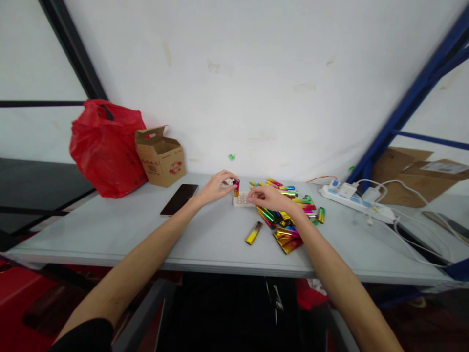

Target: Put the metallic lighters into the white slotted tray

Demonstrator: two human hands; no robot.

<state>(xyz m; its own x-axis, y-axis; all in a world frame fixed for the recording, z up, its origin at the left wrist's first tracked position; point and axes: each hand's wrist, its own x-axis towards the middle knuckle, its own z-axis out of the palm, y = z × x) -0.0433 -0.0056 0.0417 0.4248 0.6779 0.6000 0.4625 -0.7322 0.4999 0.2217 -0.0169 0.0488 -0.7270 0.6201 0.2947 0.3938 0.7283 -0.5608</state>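
My left hand [217,186] is pinched on the top of a red lighter [236,187] that stands upright in a small white tray [242,200] on the grey table [110,230]. My right hand [266,197] rests with curled fingers at the tray's right edge; whether it holds anything is hidden. A pile of several shiny coloured lighters [289,215] lies just right of the tray, under and beyond my right wrist. One yellow lighter [253,233] lies apart, nearer the front edge.
A dark phone [179,199] lies left of my left arm. A red plastic bag [106,146] and a small open cardboard box [160,155] stand at the back left. A white power strip [353,197] with cables runs at the right. Cardboard lies beyond a blue frame [410,102].
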